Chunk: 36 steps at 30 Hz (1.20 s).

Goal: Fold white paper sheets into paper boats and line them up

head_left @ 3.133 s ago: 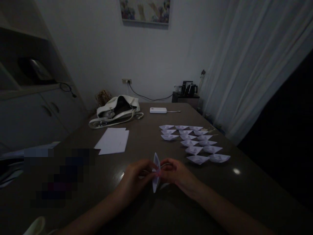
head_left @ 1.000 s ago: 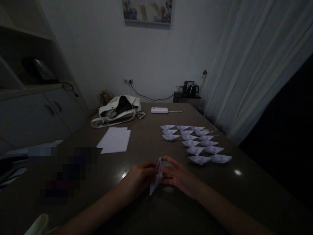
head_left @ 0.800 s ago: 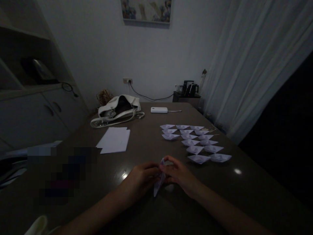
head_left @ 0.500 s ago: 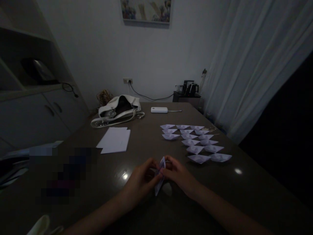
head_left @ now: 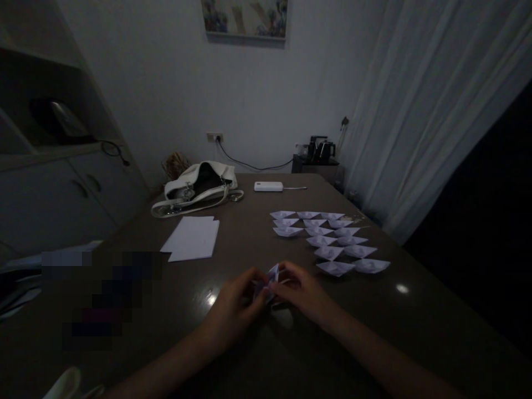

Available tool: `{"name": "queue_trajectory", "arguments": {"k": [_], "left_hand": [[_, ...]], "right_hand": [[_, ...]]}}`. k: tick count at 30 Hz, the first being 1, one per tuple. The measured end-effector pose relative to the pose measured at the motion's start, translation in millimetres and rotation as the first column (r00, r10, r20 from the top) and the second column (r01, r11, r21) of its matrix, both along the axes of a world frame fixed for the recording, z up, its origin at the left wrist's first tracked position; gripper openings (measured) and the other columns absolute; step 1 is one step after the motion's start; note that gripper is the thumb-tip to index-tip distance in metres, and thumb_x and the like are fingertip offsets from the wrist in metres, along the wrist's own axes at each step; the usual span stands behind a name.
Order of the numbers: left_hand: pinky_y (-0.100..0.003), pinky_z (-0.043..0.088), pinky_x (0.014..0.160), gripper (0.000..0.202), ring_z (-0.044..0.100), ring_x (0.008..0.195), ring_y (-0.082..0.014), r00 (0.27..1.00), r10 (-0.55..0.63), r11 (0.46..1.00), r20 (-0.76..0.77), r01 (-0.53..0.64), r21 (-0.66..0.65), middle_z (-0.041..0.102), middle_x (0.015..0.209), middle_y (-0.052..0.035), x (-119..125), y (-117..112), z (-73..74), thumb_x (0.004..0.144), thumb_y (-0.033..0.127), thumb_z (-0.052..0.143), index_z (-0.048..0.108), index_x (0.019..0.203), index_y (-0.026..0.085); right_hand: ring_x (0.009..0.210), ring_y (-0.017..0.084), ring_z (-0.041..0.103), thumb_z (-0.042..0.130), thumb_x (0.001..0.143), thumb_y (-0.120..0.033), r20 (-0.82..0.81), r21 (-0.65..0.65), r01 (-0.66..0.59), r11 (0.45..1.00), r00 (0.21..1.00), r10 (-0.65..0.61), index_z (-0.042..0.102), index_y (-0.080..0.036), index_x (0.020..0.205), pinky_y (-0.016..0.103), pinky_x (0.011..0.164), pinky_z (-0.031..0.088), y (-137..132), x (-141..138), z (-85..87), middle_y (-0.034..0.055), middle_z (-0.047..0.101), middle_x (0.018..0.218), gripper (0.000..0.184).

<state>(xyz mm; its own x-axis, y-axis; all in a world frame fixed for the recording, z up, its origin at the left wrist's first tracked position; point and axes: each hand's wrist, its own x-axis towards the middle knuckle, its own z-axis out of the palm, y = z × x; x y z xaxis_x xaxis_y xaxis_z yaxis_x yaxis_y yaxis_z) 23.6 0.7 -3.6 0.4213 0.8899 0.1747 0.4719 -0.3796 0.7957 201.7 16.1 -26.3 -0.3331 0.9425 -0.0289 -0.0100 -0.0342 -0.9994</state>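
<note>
A small folded piece of white paper [head_left: 269, 281] is pinched between both hands just above the dark table [head_left: 415, 327]. My left hand [head_left: 238, 302] grips its left side with the fingertips closed on it. From the right, my right hand [head_left: 302, 291] pinches the same piece, fingers curled. Only a small part of the paper shows between the fingers. Several finished paper boats [head_left: 328, 239] lie in rows to the right and beyond my hands.
A stack of white paper sheets [head_left: 192, 238] lies left of centre. A white handbag [head_left: 195, 185] and a white power bank [head_left: 268, 187] with its cable sit at the far end. A cabinet stands on the left, a curtain on the right.
The paper stood tall and narrow between my hands before. Now it is pressed down into a smaller, flatter shape, and both hands have closed in around it.
</note>
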Motion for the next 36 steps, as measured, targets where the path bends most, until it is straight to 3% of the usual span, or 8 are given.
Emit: {"name": "queue_trajectory", "arguments": {"k": [7, 12, 19, 20, 23, 27, 31, 36], "left_hand": [[-0.028, 0.049, 0.075, 0.014, 0.064, 0.086, -0.0184, 0.995, -0.049, 0.989, -0.091, 0.061, 0.134, 0.068, 0.095, -0.0031, -5.0, 6.6, -0.1, 0.089, 0.022, 0.052, 0.059, 0.101, 0.021], [-0.032, 0.051, 0.085, 0.038, 0.060, 0.105, -0.0215, 0.995, -0.076, 0.965, -0.069, 0.091, 0.247, 0.054, 0.130, -0.0088, -10.0, 15.3, -6.5, 0.081, 0.022, 0.066, 0.055, 0.117, 0.023], [-0.027, 0.054, 0.075, 0.015, 0.065, 0.090, -0.0176, 0.992, -0.112, 0.942, -0.050, 0.122, 0.313, 0.065, 0.103, -0.0070, -4.1, 40.6, -6.6, 0.086, 0.009, 0.053, 0.063, 0.094, 0.018], [-0.026, 0.054, 0.073, 0.012, 0.066, 0.087, -0.0171, 0.995, -0.091, 0.948, -0.037, 0.098, 0.303, 0.066, 0.100, -0.0067, -1.2, 48.2, -7.4, 0.085, 0.011, 0.055, 0.063, 0.092, 0.017], [-0.027, 0.054, 0.073, 0.010, 0.067, 0.082, -0.0179, 0.998, -0.017, 0.951, -0.057, 0.034, 0.308, 0.069, 0.092, -0.0064, 10.4, 77.0, -13.0, 0.082, 0.011, 0.059, 0.064, 0.090, 0.015], [-0.031, 0.053, 0.078, 0.010, 0.068, 0.086, -0.0213, 0.996, 0.024, 0.940, -0.089, 0.008, 0.341, 0.071, 0.091, -0.0068, 28.1, 114.4, -24.6, 0.079, 0.009, 0.062, 0.066, 0.085, 0.016], [-0.033, 0.051, 0.083, 0.011, 0.067, 0.092, -0.0226, 0.992, 0.031, 0.929, -0.119, 0.015, 0.370, 0.072, 0.095, -0.0078, 38.1, 131.8, -31.4, 0.078, 0.010, 0.063, 0.067, 0.086, 0.016], [-0.030, 0.051, 0.083, 0.012, 0.066, 0.093, -0.0208, 0.983, 0.011, 0.924, -0.185, 0.061, 0.377, 0.071, 0.099, -0.0064, 43.2, 131.7, -28.8, 0.080, 0.013, 0.062, 0.066, 0.091, 0.018]], "right_hand": [[0.072, 0.016, 0.064, 0.063, 0.078, -0.026, 0.211, 0.265, 0.073, 0.962, 0.969, -0.131, 0.064, -0.018, 0.081, 0.028, 0.065, 0.052, 8.7, 9.9, 11.0, 0.0029, 0.066, 0.079, 0.008], [0.057, 0.015, 0.063, 0.061, 0.075, -0.018, 0.219, 0.165, 0.201, 0.966, 0.947, -0.234, 0.061, -0.018, 0.072, 0.028, 0.056, 0.053, 24.5, 17.6, 1.2, 0.0016, 0.066, 0.067, 0.003], [0.050, 0.014, 0.058, 0.060, 0.076, -0.023, 0.277, 0.259, 0.265, 0.929, 0.901, -0.335, 0.063, -0.017, 0.078, 0.029, 0.051, 0.049, 24.5, 26.9, 16.3, 0.0035, 0.066, 0.073, 0.007], [0.051, 0.013, 0.055, 0.061, 0.077, -0.025, 0.283, 0.334, 0.305, 0.892, 0.870, -0.404, 0.063, -0.018, 0.088, 0.029, 0.053, 0.048, 21.0, 28.9, 23.2, 0.0044, 0.066, 0.083, 0.013], [0.058, 0.014, 0.051, 0.054, 0.084, -0.028, 0.245, 0.771, 0.326, 0.547, 0.641, -0.727, 0.063, -0.018, 0.098, 0.029, 0.059, 0.044, 11.3, 39.6, 45.4, 0.0058, 0.064, 0.091, 0.020], [0.057, 0.014, 0.049, 0.050, 0.087, -0.025, 0.110, 0.862, 0.381, 0.335, 0.503, -0.857, 0.063, -0.017, 0.093, 0.027, 0.056, 0.041, 10.1, 64.0, 64.5, 0.0030, 0.063, 0.079, 0.016], [0.056, 0.014, 0.049, 0.051, 0.085, -0.022, 0.079, 0.881, 0.389, 0.269, 0.440, -0.895, 0.063, -0.017, 0.088, 0.026, 0.056, 0.040, 15.4, 81.8, 68.3, 0.0026, 0.063, 0.078, 0.013], [0.056, 0.013, 0.047, 0.050, 0.085, -0.022, 0.149, 0.876, 0.354, 0.328, 0.448, -0.882, 0.063, -0.018, 0.085, 0.026, 0.055, 0.038, 12.4, 82.0, 71.4, 0.0041, 0.064, 0.081, 0.014]]}}
